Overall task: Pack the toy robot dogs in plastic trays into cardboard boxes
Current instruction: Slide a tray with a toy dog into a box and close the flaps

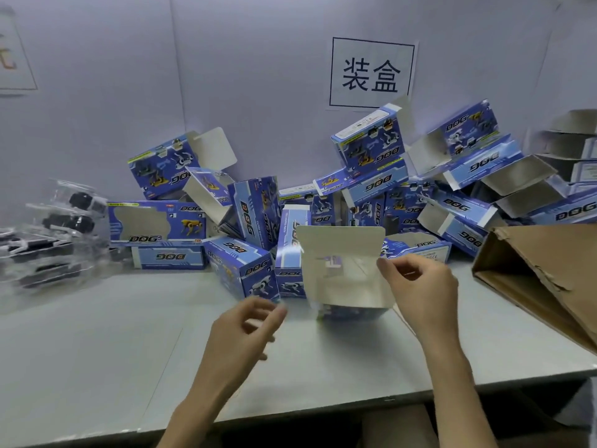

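On the grey table [97, 350], nearest the person, the left hand [248, 321] hovers just above the surface with its fingers loosely curled and nothing in them, a little left of the open box [342, 273]. That box stands in the middle of the table with its open end facing the person, the top flap raised and the plain pale inside showing; its lower edge is blurred. The right hand [416, 286] is at the box's right side, thumb and forefinger pinching the edge of the side flap. To the right a brown carton [533, 276] lies on its side, its mouth turned towards the centre. Behind the open box a heap of blue boxes [248, 215] printed "DOG" runs along the back of the table, many with flaps open and lying at all angles. At far left sits a stack of clear trays [64, 221] holding black and white toy dogs, well apart from both hands. A paper sign [371, 74] hangs on the wall [226, 59] behind the heap.
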A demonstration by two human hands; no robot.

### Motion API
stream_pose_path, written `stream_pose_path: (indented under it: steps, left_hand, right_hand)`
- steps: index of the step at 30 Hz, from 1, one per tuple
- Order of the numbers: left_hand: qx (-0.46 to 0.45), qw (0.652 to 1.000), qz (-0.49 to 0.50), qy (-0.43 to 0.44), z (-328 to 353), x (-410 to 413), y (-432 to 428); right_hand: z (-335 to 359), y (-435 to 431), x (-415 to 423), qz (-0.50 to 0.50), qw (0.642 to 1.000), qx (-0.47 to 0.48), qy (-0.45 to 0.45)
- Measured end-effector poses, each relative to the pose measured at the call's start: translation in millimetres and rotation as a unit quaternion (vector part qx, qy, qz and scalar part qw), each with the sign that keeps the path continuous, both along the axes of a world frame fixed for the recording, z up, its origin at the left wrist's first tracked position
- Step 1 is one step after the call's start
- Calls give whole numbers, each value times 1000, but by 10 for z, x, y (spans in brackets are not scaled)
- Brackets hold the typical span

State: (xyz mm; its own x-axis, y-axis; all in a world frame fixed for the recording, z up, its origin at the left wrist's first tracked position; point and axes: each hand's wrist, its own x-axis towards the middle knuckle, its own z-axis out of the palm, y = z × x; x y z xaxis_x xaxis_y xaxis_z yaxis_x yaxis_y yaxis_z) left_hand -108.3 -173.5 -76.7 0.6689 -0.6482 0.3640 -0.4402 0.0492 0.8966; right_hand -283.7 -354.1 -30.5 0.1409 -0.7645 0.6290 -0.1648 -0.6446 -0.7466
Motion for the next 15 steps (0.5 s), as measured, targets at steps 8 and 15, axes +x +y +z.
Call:
stream_pose_path:
  steps: [8,15]
  left_hand:
    - [-94,994,33,34,566,-384,221]
    - [-99,986,136,18,218,-453,358]
  right_hand:
    - [-51,693,-295,105,990,79,-51]
    - [-111,769,-326,185,972,144,-23]
